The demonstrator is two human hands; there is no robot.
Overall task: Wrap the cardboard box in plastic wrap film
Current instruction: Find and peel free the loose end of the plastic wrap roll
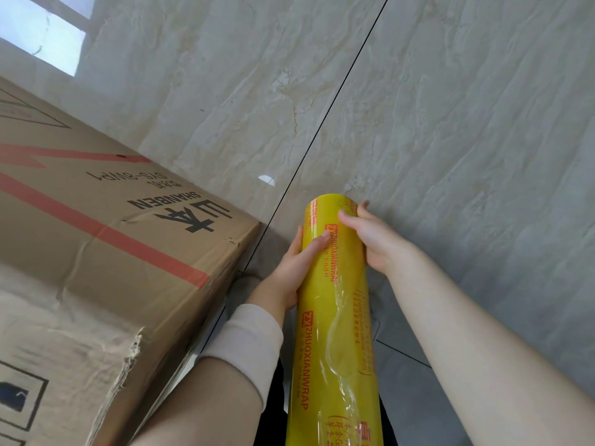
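the cardboard box (96, 252) fills the left side of the view and sits on the floor (450, 123). its brown top carries red stripes and black print that reads upside down to us, and the lower edge near us is torn and ragged (132, 352).

just right of the box's near corner, and apart from it, we hold the roll of plastic wrap (338, 300). it is a long yellow roll with red lettering, and it runs from the bottom edge of the view up towards the middle. a loose, crinkled tail of clear film (338, 342) lies along its front.

our left hand (296, 265) grips the roll from the left, about a third of the way down from its far end. the thumb (317, 244) lies flat on the yellow front, and the other fingers curl round behind, out of sight. our right hand (376, 239) grips it from the right, a little nearer the far end. its thumb (349, 220) presses on the front, and one fingertip shows over the far side. both hands are closed round the roll, and the two thumbs nearly meet across it.

a pale sleeve (244, 342) covers the left forearm up to the wrist. the right forearm is bare.

the floor is pale marbled tile, with a dark joint line (338, 91) running diagonally past the far end of the roll. a bright patch (42, 37) shows at the top left corner.
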